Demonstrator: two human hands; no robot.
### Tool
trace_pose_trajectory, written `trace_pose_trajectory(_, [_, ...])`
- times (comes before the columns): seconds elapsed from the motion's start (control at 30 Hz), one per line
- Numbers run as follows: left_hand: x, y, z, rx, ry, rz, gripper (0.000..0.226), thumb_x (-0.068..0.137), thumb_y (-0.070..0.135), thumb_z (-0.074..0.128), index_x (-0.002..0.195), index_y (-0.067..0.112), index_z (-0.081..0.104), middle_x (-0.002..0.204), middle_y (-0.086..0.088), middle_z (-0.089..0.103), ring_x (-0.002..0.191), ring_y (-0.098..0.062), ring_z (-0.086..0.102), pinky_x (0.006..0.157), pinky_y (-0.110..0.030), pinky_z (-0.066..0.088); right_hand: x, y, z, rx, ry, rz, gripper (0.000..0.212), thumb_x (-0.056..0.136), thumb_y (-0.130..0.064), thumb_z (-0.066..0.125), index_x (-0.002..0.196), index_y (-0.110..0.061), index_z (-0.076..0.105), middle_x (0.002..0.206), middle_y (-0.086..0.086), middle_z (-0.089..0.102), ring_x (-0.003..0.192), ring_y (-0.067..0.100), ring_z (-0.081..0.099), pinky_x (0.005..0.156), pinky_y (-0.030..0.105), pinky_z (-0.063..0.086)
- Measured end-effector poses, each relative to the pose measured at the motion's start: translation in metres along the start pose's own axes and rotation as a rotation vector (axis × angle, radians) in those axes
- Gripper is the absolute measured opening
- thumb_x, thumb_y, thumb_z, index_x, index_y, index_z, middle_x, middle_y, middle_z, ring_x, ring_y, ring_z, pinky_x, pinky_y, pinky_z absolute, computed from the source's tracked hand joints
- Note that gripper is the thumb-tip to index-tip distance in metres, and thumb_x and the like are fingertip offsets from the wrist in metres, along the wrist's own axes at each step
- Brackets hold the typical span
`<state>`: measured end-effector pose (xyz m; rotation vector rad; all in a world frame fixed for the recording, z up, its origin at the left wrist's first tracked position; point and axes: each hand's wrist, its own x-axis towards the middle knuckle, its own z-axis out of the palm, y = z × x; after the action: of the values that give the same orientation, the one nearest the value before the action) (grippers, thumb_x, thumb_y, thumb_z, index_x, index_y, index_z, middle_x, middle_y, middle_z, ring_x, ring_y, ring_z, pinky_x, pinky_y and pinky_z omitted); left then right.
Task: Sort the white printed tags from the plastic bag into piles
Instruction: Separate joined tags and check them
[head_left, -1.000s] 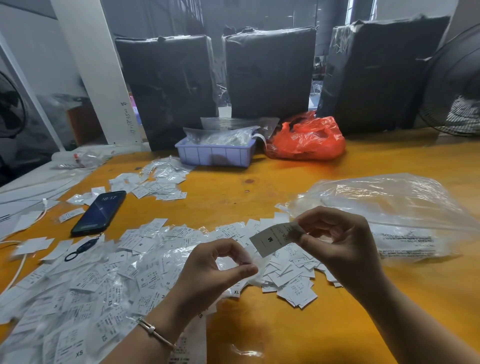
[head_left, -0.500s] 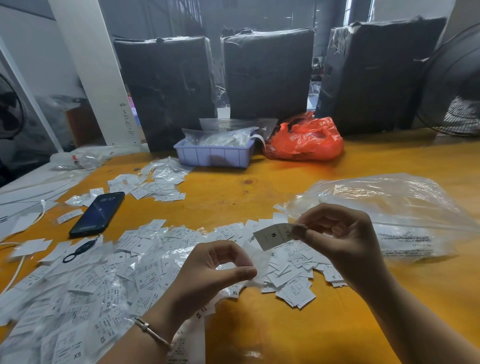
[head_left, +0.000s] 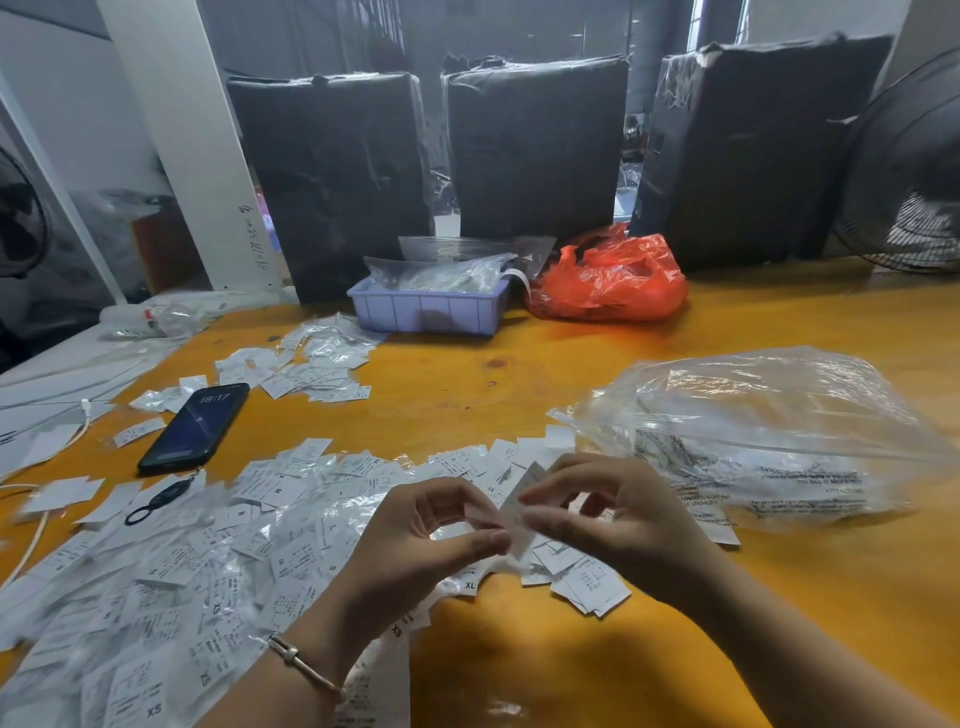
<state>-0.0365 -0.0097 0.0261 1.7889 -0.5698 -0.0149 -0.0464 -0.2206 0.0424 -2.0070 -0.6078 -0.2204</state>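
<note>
My right hand (head_left: 613, 519) pinches one white printed tag (head_left: 519, 499) between thumb and fingers, just above the table. My left hand (head_left: 421, 540) meets it from the left, its thumb and curled fingers closing on the tag's lower edge. Below both hands lies a wide spread of white printed tags (head_left: 218, 561) marked XS, S, L and XL. A smaller pile of tags (head_left: 311, 369) lies farther back on the left. The clear plastic bag (head_left: 769, 431) with printed text lies to the right of my hands.
A black phone (head_left: 195, 428) and a black ring strap (head_left: 156, 501) lie left of the tags on the yellow table (head_left: 519, 379). A lilac tray (head_left: 426, 309) with clear bags and an orange bag (head_left: 613, 280) stand at the back. Black wrapped bales (head_left: 535, 150) and a fan (head_left: 914, 171) stand behind.
My right hand has brought the tag down and left to my left hand. The left fingers now touch the tag, which has turned edge-on.
</note>
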Motion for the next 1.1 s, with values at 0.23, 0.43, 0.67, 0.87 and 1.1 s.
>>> trace_pose_trajectory(0.23, [0.000, -0.001, 0.002, 0.010, -0.024, -0.005, 0.015, 0.068, 0.030, 0.079, 0.079, 0.022, 0.074, 0.080, 0.000, 0.074, 0.081, -0.013, 0.070, 0.076, -0.020, 0.053, 0.001, -0.003, 0.001, 0.030, -0.022, -0.077, 0.029, 0.072, -0.051, 0.070, 0.079, -0.024, 0.077, 0.075, -0.012, 0.070, 0.066, 0.008, 0.062, 0.054, 0.021, 0.045])
trace_pose_trajectory(0.43, [-0.001, 0.002, 0.003, 0.004, -0.041, -0.004, 0.021, 0.075, 0.034, 0.075, 0.077, 0.014, 0.072, 0.074, 0.000, 0.072, 0.073, -0.009, 0.068, 0.069, -0.013, 0.048, 0.000, -0.007, -0.001, -0.100, -0.081, -0.198, 0.032, 0.068, -0.046, 0.078, 0.081, -0.017, 0.076, 0.075, -0.015, 0.067, 0.068, 0.004, 0.060, 0.058, 0.012, 0.039])
trace_pose_trajectory(0.67, [-0.002, 0.002, 0.004, 0.087, -0.061, 0.007, 0.019, 0.081, 0.035, 0.075, 0.080, 0.016, 0.076, 0.080, -0.003, 0.075, 0.079, -0.019, 0.071, 0.068, -0.034, 0.055, 0.000, 0.000, 0.003, -0.117, -0.024, -0.119, 0.010, 0.082, -0.019, 0.073, 0.073, -0.013, 0.075, 0.067, -0.013, 0.062, 0.062, 0.003, 0.054, 0.060, 0.017, 0.037])
trace_pose_trajectory(0.87, [-0.001, -0.001, 0.006, 0.100, -0.020, 0.063, 0.014, 0.082, 0.028, 0.072, 0.083, 0.015, 0.078, 0.072, 0.000, 0.074, 0.068, -0.015, 0.071, 0.059, -0.021, 0.053, 0.001, -0.003, -0.003, -0.141, -0.060, -0.073, 0.012, 0.079, -0.026, 0.073, 0.073, -0.015, 0.075, 0.069, -0.009, 0.065, 0.063, 0.004, 0.055, 0.057, 0.016, 0.039])
trace_pose_trajectory(1.1, [-0.002, -0.001, 0.004, 0.081, 0.024, 0.094, 0.013, 0.076, 0.025, 0.075, 0.081, 0.013, 0.077, 0.071, -0.003, 0.075, 0.065, -0.017, 0.071, 0.061, -0.027, 0.057, -0.001, -0.013, -0.029, 0.142, 0.466, -0.169, 0.037, 0.076, 0.000, 0.072, 0.103, -0.024, 0.070, 0.081, 0.003, 0.073, 0.069, 0.021, 0.069, 0.071, 0.042, 0.057])
